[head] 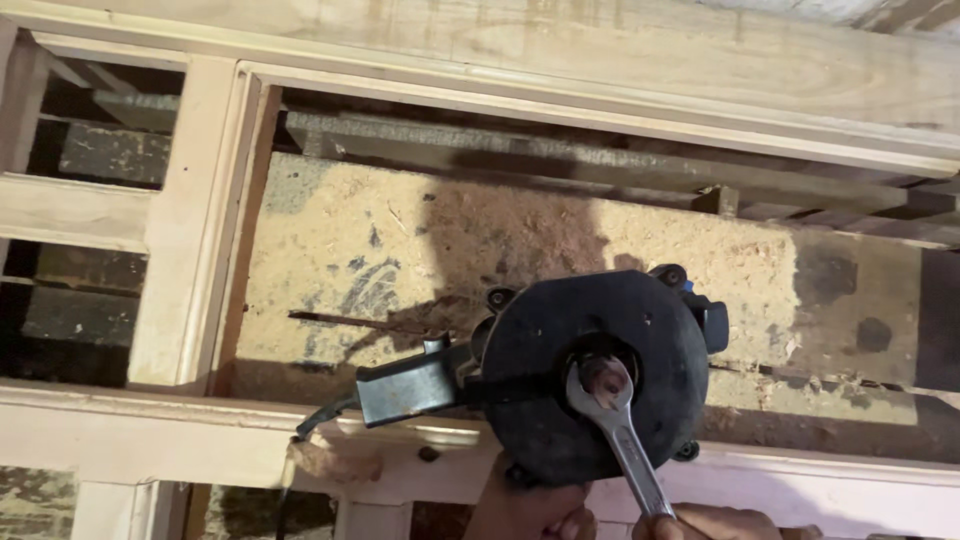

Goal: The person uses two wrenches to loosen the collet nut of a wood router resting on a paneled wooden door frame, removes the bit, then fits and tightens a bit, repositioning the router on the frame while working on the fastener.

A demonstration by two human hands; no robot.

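Now, the scene line by line:

Tool: a black round power tool (590, 375) lies with its flat base plate facing up, low in the middle of the view. It rests on the lower rail of a wooden frame and partly over the dusty board behind it.

Spindle: a worn nut or collet (603, 377) sits in the round hole at the middle of the base plate.

Wrench: a grey open-end wrench (622, 430) has its jaws around the spindle. The shaft runs down and to the right, toward the bottom edge.

Right hand: the right hand (725, 524) is at the bottom edge, and its fingers are closed around the lower end of the wrench shaft. Only the top of the hand shows.

Left hand: the left hand (528, 510) is under the tool body and touches its lower rim. It is mostly cut by the picture edge, so I cannot tell if the fingers grip or only press.

Handle: a black boxy handle (410, 385) sticks out from the tool to the left, and a dark cord (312, 425) hangs from its end.

Frame: a pale wooden frame (190, 230) with rails and uprights surrounds the tool.

Board: a board (400, 230) covered with sawdust lies behind the frame opening, and a dark shadow falls over it.
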